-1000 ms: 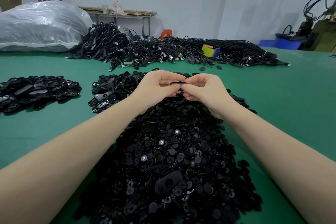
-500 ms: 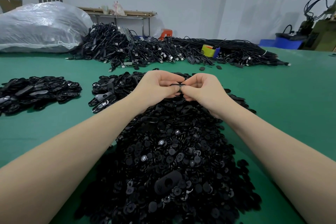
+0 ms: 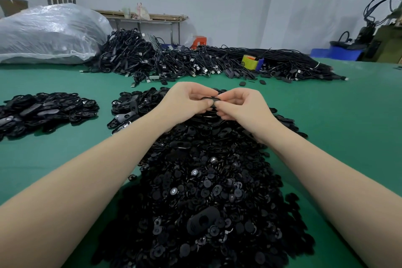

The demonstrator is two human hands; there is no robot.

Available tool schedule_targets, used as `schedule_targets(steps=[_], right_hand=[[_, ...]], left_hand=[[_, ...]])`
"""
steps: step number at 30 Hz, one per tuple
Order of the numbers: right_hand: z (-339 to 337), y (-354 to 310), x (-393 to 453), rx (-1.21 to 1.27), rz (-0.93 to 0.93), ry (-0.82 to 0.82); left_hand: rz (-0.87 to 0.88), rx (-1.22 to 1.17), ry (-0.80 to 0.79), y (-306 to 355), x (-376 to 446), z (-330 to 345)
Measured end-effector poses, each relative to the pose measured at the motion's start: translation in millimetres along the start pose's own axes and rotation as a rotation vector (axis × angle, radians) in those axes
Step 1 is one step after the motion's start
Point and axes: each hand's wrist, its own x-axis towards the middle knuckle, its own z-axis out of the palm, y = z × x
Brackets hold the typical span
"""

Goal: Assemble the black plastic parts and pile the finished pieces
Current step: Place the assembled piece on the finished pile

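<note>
Barely anything has shifted: the left hand [image 3: 187, 102] and right hand [image 3: 241, 104] stay pinched together on one black part [image 3: 210, 100] above the loose heap [image 3: 206, 191], so it's probably not snapped together yet.

The little black part [image 3: 210, 100] is mostly buried under the fingers of the left hand [image 3: 187, 102] and right hand [image 3: 241, 105], and the big parts heap [image 3: 206, 191] runs off the bottom edge.

No legible txt/labels anywhere (black parts [image 3: 195, 191] too small, blurry)
</note>
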Motion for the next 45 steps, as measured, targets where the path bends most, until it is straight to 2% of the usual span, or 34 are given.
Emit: schedule_targets(steps=[3,8,12,15,19,22,25,29,32,34,38,41,43,45], right_hand=[[-0.5,1.0,-0.3,-0.085,-0.022,-0.026],[-8.1,7.6,0.5,-0.518,-0.118,0.086],[-15.8,16.5,3.5,-0.803,-0.085,0.137],[-16.6,23.3,4.6,-0.919,-0.058,0.119],[-14.5,30.2,-0.3,-0.971,-0.165,0.124],[-15.6,34.2,-3.6,-0.921,-0.204,0.142],[-16.3,35.3,-3.0,-0.888,-0.18,0.137],[-13.2,37.0,-0.5,-0.936,-0.154,0.13],[-13.9,37.4,-0.2,-0.916,-0.159,0.136],[-14.4,37.2,0.2,-0.92,-0.173,0.118],[-13.6,37.3,2.7,-0.962,-0.192,0.021],[-13.9,37.9,3.2,-1.018,-0.219,0.026],[-13.4,36.7,1.5,-1.03,-0.25,0.061],[-12.3,35.2,-1.0,-1.039,-0.308,0.113]], left_hand=[[-0.046,0.041,0.076,-1.4,7.2,-13.4],[-0.168,0.178,0.454,-20.8,11.5,-75.7],[-0.255,0.551,0.753,-39.4,-5.7,-135.0],[-0.333,0.799,0.837,-56.6,-21.4,-160.0],[-0.604,0.922,0.703,-79.0,-30.9,-165.6],[-0.678,1.002,0.618,-88.3,-33.1,-164.0],[-0.579,1.064,0.645,-87.9,-31.5,-159.6],[-0.262,1.034,0.688,-75.1,-25.4,-141.0],[-0.006,0.934,0.678,-53.8,-15.4,-112.9],[0.087,0.783,0.602,-36.1,-6.7,-87.5],[0.163,0.412,0.302,-4.8,-0.3,-28.9],[0.192,0.371,0.042,1.3,-5.6,6.4],[0.153,0.295,0.003,-4.6,-8.6,19.4],[0.099,0.194,0.028,-12.4,-10.5,23.7]])
